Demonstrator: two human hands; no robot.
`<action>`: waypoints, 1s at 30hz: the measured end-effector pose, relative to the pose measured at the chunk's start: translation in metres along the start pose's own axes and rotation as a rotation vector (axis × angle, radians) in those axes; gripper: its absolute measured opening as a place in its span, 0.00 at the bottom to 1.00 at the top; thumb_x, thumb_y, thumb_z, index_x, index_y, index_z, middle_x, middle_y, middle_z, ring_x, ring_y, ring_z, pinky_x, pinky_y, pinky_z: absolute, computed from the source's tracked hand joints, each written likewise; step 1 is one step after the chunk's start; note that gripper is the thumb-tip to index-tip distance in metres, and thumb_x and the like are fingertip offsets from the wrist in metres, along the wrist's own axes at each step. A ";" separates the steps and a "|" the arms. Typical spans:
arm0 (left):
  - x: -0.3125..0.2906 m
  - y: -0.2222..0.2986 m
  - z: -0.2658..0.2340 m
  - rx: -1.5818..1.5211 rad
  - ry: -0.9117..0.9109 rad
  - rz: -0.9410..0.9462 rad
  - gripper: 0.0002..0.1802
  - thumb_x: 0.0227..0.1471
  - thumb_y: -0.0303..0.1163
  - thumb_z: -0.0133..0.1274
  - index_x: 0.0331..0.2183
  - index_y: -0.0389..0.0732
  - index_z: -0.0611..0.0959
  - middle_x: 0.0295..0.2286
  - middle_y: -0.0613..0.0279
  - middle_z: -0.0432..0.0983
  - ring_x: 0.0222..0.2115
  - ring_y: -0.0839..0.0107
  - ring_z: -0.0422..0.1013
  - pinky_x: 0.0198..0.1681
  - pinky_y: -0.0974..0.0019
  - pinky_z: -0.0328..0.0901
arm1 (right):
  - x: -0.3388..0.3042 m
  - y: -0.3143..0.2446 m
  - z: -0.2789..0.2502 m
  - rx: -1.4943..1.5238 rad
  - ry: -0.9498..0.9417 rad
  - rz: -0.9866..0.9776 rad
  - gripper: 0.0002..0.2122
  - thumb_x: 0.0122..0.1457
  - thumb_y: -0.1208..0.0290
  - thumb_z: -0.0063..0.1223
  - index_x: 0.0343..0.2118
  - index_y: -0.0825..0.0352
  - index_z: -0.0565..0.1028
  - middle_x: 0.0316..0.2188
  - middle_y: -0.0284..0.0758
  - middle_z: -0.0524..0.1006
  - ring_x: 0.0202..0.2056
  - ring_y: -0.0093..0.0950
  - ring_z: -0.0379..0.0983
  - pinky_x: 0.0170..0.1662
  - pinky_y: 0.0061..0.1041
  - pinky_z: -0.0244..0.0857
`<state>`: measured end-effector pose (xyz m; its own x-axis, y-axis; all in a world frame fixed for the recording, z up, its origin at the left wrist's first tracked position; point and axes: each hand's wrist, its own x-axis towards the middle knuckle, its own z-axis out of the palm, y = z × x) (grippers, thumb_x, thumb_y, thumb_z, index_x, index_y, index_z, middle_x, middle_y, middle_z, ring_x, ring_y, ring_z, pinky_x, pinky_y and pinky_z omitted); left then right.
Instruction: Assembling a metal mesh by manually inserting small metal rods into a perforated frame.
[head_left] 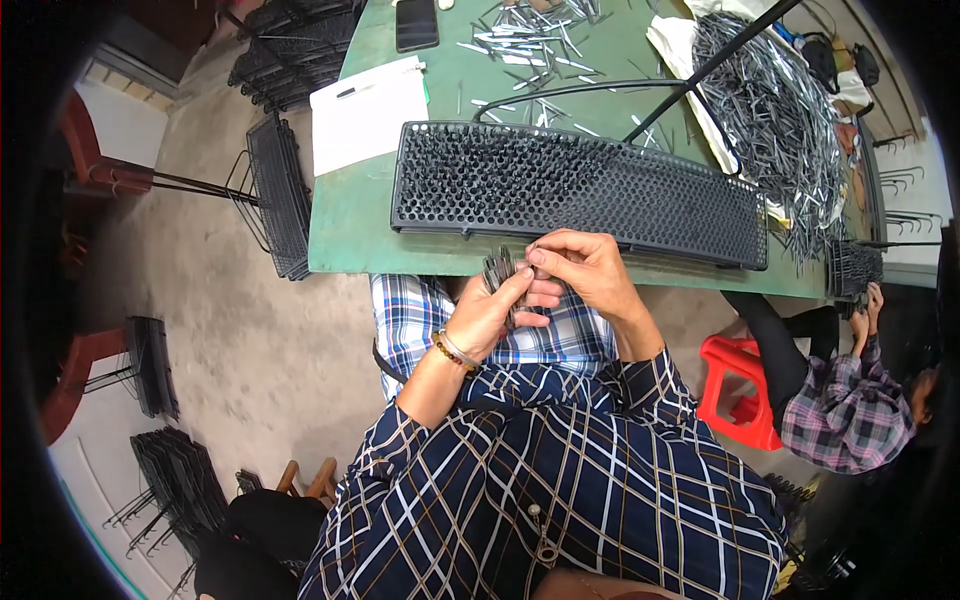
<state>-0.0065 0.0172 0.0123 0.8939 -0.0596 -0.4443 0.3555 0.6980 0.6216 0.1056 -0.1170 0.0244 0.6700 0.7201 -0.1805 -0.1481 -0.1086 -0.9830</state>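
Observation:
My left hand [487,310] is closed round a bundle of thin dark metal pins [498,268], whose ends stick up past the fingers. Close against it, my right hand [590,268] pinches with thumb and forefinger at the bundle's side; what lies between those fingertips is too small to make out. Just beyond both hands, a long black perforated rack [640,200] lies on the green table [350,235]. Dark pins stand in the holes over its left part, while the right part shows bare holes. A bent wire handle [590,86] rises behind the rack.
Loose pins [530,40] lie scattered at the table's far side. A large pin heap [770,110] fills a white sack at right. A white paper with a pen [370,115] and a phone [417,25] lie left. A co-worker [850,400] sits near a red stool [735,390]. Racks [278,195] stand on the floor.

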 end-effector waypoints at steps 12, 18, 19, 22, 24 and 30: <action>0.009 -0.002 0.005 -0.021 0.078 0.045 0.17 0.60 0.35 0.43 0.45 0.34 0.72 0.38 0.49 0.75 0.36 0.68 0.75 0.33 0.69 0.74 | 0.014 -0.018 -0.016 -0.175 0.359 -0.248 0.06 0.54 0.75 0.57 0.34 0.70 0.77 0.27 0.27 0.76 0.27 0.12 0.68 0.29 0.12 0.62; 0.007 -0.007 0.005 0.007 0.067 -0.029 0.18 0.60 0.35 0.42 0.46 0.32 0.71 0.38 0.49 0.75 0.35 0.67 0.74 0.34 0.67 0.73 | 0.041 -0.016 -0.021 -0.311 0.322 -0.416 0.05 0.53 0.76 0.57 0.33 0.69 0.77 0.27 0.26 0.74 0.24 0.12 0.65 0.25 0.12 0.58; 0.007 -0.007 0.006 0.014 0.062 -0.028 0.18 0.60 0.35 0.42 0.46 0.32 0.71 0.38 0.49 0.75 0.35 0.67 0.74 0.34 0.67 0.73 | 0.043 -0.015 -0.022 -0.335 0.321 -0.439 0.05 0.53 0.77 0.57 0.33 0.69 0.77 0.26 0.26 0.74 0.23 0.12 0.64 0.24 0.13 0.57; 0.005 -0.009 0.006 0.018 0.059 -0.029 0.18 0.60 0.35 0.42 0.46 0.31 0.71 0.38 0.49 0.75 0.35 0.68 0.74 0.34 0.67 0.73 | 0.046 -0.011 -0.022 -0.347 0.346 -0.440 0.05 0.53 0.77 0.57 0.33 0.69 0.77 0.27 0.27 0.74 0.23 0.12 0.64 0.25 0.12 0.57; 0.005 -0.010 0.005 0.016 0.060 -0.032 0.18 0.60 0.35 0.42 0.46 0.31 0.71 0.38 0.49 0.75 0.35 0.68 0.74 0.34 0.67 0.73 | 0.046 -0.010 -0.026 -0.392 0.345 -0.445 0.05 0.53 0.76 0.57 0.33 0.69 0.77 0.27 0.29 0.75 0.24 0.14 0.66 0.25 0.14 0.59; 0.004 -0.012 0.005 0.025 0.059 -0.025 0.18 0.60 0.35 0.42 0.45 0.31 0.71 0.38 0.49 0.76 0.35 0.68 0.74 0.33 0.67 0.73 | 0.045 -0.012 -0.026 -0.346 0.323 -0.416 0.06 0.52 0.75 0.57 0.33 0.69 0.78 0.26 0.31 0.76 0.24 0.17 0.69 0.27 0.16 0.62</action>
<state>-0.0060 0.0054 0.0059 0.8673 -0.0341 -0.4966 0.3847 0.6790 0.6252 0.1563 -0.1006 0.0269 0.8147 0.5124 0.2713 0.3800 -0.1184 -0.9174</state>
